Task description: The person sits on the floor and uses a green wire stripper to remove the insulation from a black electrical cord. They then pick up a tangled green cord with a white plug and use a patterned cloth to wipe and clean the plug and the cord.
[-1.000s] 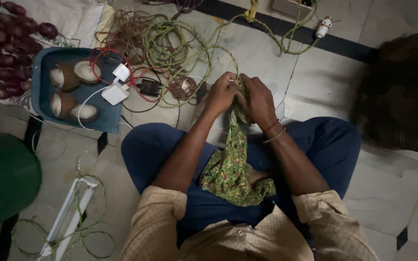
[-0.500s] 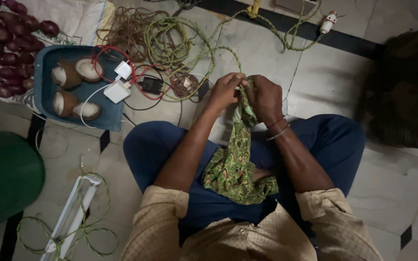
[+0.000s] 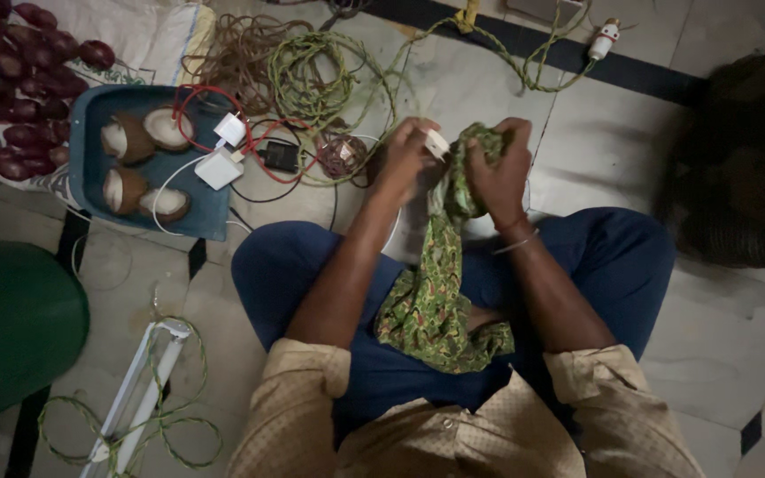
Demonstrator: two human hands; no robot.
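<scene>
Left hand (image 3: pixel 405 159) fingers pinch a small white block (image 3: pixel 436 142); right hand (image 3: pixel 498 168) fingers bunch soft green patterned cloth (image 3: pixel 436 301)

Pale tiled floor (image 3: pixel 480 84). Far left: blue tray (image 3: pixel 90 190), white sack (image 3: pixel 148 35). Far centre: coiled green cords (image 3: pixel 320 80). Near left: white tube light (image 3: pixel 139 389).

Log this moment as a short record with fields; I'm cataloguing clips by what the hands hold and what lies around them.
setting: person seated cross-legged on a pale tiled floor
left hand: grips a small white plug-like piece
right hand: bunches the green patterned cloth, which trails down into the lap
tray: blue plastic tray holding halved coconuts and white chargers
cables: coiled green twisted cord, red wire
far left: dark red onions on a white sack
lower left: white tube light fitting
</scene>
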